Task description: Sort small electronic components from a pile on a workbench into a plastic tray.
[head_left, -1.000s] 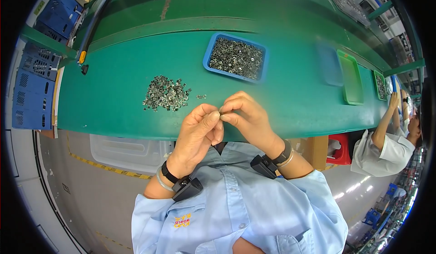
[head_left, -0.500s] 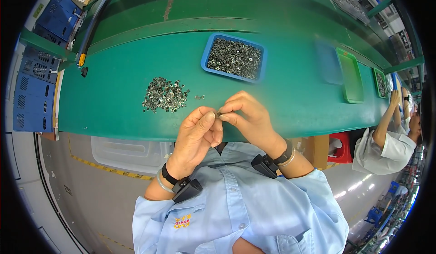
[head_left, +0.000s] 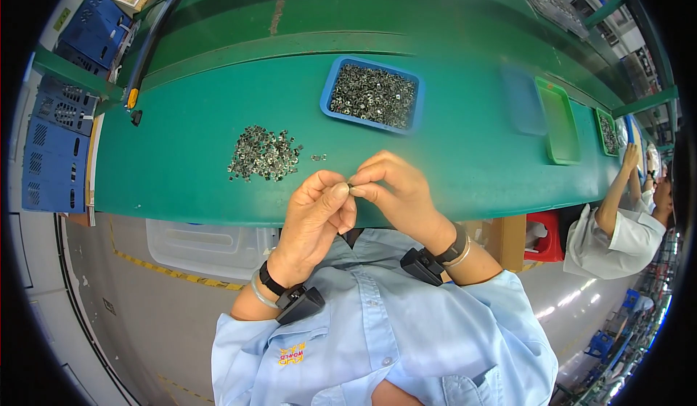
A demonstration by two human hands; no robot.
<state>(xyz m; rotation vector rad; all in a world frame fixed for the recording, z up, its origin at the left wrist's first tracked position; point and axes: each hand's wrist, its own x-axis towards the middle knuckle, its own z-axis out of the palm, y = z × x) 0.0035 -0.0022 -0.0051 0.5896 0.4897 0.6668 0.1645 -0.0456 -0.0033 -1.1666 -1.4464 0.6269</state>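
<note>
My left hand (head_left: pixel 316 206) and my right hand (head_left: pixel 398 190) meet fingertip to fingertip above the table's near edge. Both are closed in a pinch on one small metal part (head_left: pixel 351 185), mostly hidden by the fingers. Beyond my left hand, a loose pile of small shiny metal parts (head_left: pixel 264 153) lies on the green table (head_left: pixel 465 141). A few more metal parts (head_left: pixel 319 158) lie just right of that pile. Farther off, a blue tray (head_left: pixel 326 94) is filled with many similar parts.
To the right lie a translucent blue tray (head_left: pixel 524 101), a green tray (head_left: pixel 559 121) and a smaller green tray (head_left: pixel 607 132) of parts. A co-worker (head_left: pixel 617 224) sits at the far right. Blue perforated bins (head_left: pixel 54 159) stand left, and a clear plastic box (head_left: pixel 207 246) is below the table.
My hands stay pinched together in nearly the same place, with only a slight shift of the right fingers. The pile and trays have not moved on the table.
</note>
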